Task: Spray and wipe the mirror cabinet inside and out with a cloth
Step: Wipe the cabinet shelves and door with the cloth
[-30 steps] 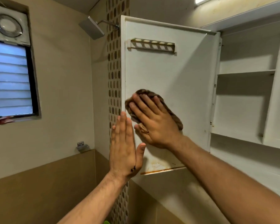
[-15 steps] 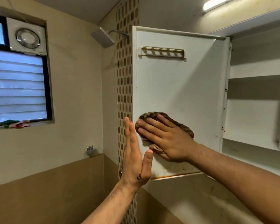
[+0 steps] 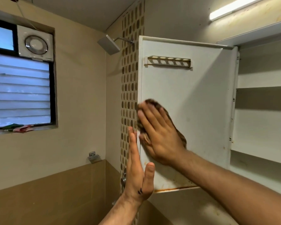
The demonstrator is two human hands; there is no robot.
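My right hand (image 3: 159,137), fingers flat, presses the brown cloth (image 3: 181,137) on the cabinet door (image 3: 193,103) inside; my left hand (image 3: 136,176), fingers straight, braces its edge. Shelves (image 3: 263,88) and stained bottom rim (image 3: 173,190) look unwiped.

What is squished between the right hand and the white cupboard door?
A brown cloth. In the head view, the right hand presses it flat against the inside of the open cabinet door, so the palm does not touch the door there.
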